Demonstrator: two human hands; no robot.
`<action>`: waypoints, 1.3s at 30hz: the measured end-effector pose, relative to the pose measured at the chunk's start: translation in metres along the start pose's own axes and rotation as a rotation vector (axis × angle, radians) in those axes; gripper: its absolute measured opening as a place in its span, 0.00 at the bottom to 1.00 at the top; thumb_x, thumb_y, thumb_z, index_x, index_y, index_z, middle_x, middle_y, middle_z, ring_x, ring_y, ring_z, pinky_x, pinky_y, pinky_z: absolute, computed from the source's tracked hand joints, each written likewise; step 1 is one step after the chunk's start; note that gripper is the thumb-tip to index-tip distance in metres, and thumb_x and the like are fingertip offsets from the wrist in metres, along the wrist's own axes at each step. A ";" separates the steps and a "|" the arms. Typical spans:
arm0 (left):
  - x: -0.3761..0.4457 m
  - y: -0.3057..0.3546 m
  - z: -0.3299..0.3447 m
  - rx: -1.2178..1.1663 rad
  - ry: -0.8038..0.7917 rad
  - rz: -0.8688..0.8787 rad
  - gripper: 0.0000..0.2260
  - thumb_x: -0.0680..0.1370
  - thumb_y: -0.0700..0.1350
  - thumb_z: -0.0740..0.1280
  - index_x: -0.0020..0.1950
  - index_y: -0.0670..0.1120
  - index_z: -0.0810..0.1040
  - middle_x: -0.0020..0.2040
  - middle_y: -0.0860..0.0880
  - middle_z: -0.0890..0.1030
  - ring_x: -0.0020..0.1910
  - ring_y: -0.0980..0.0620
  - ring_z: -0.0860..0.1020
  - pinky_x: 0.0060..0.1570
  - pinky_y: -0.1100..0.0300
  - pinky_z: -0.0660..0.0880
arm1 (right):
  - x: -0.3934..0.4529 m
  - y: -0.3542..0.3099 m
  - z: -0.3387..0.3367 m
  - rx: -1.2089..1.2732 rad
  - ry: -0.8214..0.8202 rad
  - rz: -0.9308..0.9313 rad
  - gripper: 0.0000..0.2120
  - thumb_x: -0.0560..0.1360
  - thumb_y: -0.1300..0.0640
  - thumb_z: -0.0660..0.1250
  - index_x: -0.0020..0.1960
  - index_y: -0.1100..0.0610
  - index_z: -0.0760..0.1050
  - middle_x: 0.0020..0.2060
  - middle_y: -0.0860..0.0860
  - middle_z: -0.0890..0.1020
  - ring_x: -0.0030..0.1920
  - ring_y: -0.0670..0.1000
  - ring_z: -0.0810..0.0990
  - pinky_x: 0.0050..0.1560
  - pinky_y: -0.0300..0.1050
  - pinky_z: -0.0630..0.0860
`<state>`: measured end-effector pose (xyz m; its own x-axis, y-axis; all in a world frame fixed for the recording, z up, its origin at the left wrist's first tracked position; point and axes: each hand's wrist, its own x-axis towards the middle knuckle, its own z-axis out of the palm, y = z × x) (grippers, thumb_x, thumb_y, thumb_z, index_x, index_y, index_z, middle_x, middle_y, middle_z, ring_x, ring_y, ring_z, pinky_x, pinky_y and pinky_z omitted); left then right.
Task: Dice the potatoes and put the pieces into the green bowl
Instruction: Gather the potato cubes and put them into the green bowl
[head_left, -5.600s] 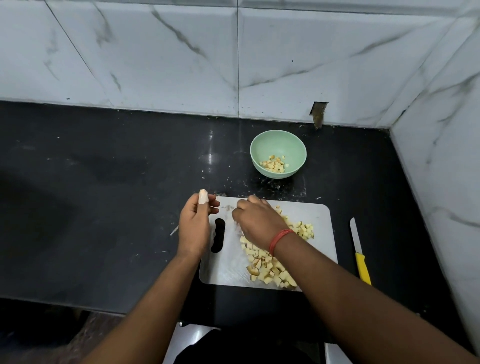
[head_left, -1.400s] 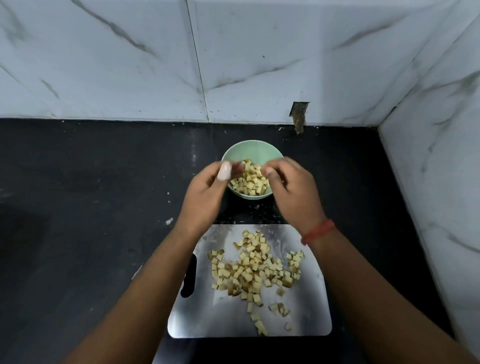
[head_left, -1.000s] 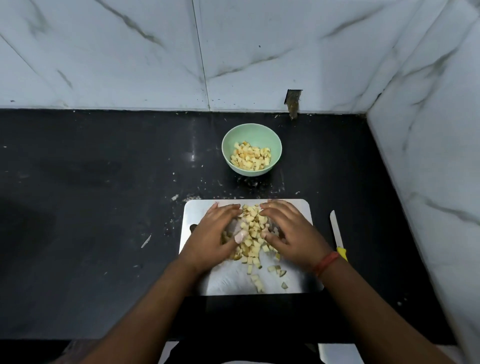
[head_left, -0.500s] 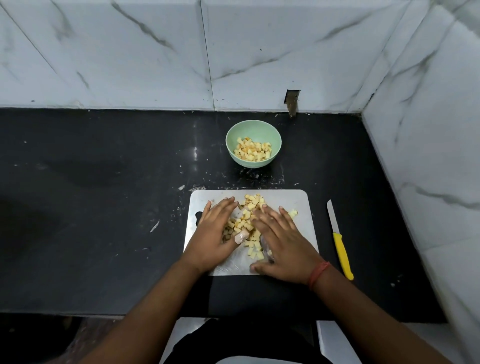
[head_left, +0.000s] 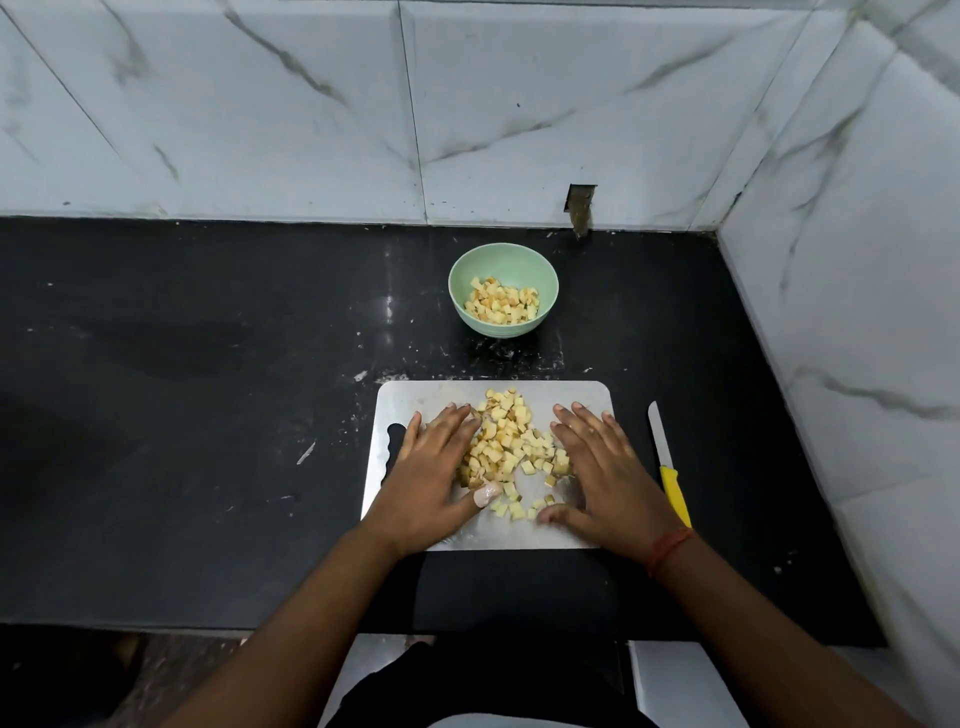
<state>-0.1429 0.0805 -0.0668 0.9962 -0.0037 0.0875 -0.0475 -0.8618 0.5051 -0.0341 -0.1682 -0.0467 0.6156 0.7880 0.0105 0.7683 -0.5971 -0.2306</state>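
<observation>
A heap of diced potato pieces (head_left: 506, 441) lies on the steel cutting board (head_left: 571, 397) in the middle of the black counter. My left hand (head_left: 434, 467) rests flat on the board against the left side of the heap, its thumb tip bandaged. My right hand (head_left: 602, 462) lies flat on the right side of the heap, fingers straight, thumb near a few stray pieces. Neither hand holds anything. Behind the board stands the green bowl (head_left: 503, 265) with potato pieces (head_left: 501, 301) in its bottom.
A yellow-handled knife (head_left: 667, 467) lies on the counter just right of the board, blade pointing away. White marble-tiled walls close the back and right side. Small scraps (head_left: 306, 452) dot the black counter (head_left: 208, 389), whose front edge runs just below the board.
After dropping pieces into the bowl, both hands came back to the board. In the last half second my right hand slid outward to the heap's right side, spreading the hands apart.
</observation>
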 end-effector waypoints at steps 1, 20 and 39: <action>0.000 0.001 0.000 0.030 -0.011 0.010 0.40 0.78 0.73 0.53 0.83 0.51 0.55 0.82 0.50 0.56 0.82 0.54 0.47 0.79 0.41 0.42 | 0.000 -0.001 0.000 -0.012 -0.012 0.001 0.49 0.70 0.23 0.57 0.79 0.55 0.55 0.79 0.50 0.52 0.79 0.50 0.45 0.77 0.58 0.48; 0.038 -0.011 0.027 0.154 0.078 0.179 0.40 0.78 0.72 0.57 0.72 0.38 0.70 0.67 0.41 0.73 0.68 0.44 0.68 0.71 0.47 0.67 | 0.066 -0.001 0.020 0.022 -0.008 -0.224 0.31 0.79 0.39 0.58 0.75 0.56 0.64 0.71 0.52 0.69 0.71 0.52 0.66 0.75 0.48 0.59; 0.064 0.001 0.023 0.000 0.103 -0.066 0.14 0.79 0.55 0.57 0.49 0.48 0.76 0.46 0.52 0.75 0.45 0.51 0.66 0.47 0.47 0.70 | 0.088 -0.004 0.025 0.087 0.141 -0.106 0.09 0.73 0.56 0.64 0.51 0.59 0.76 0.44 0.54 0.77 0.44 0.55 0.76 0.44 0.47 0.74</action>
<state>-0.0775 0.0682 -0.0804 0.9843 0.1052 0.1420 0.0177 -0.8582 0.5130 0.0126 -0.0932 -0.0689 0.5555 0.8132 0.1737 0.8156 -0.4922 -0.3041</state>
